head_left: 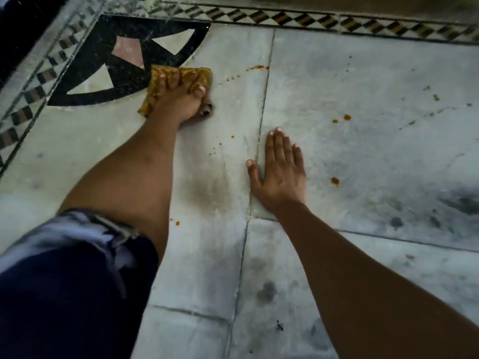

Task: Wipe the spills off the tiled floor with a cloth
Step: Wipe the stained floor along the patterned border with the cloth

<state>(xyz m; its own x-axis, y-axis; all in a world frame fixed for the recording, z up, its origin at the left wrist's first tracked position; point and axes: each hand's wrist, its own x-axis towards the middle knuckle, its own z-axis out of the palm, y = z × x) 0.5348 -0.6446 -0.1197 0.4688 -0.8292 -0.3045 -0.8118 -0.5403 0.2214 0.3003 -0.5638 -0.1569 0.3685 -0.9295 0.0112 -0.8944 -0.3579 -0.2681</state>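
My left hand (178, 99) presses a folded yellow-brown cloth (166, 76) flat on the pale marble floor (337, 81), at the edge of a black inlay pattern. Its fingers spread over the cloth. My right hand (281, 169) lies flat on the floor with nothing in it, fingers together, straddling a tile joint. Orange spill drops lie scattered: a trail (256, 67) just right of the cloth, small specks (220, 143) between my hands, two drops (342, 118) and one drop (335, 180) to the right of my right hand, and a speck (177, 223) beside my left forearm.
A black, pink and white inlay motif (124, 55) fills the far left corner. A chequered border strip (311, 20) runs along the far edge and down the left side. Dark smudges (207, 193) mark the tiles near me. My rolled-up dark sleeve (64, 268) covers the lower left.
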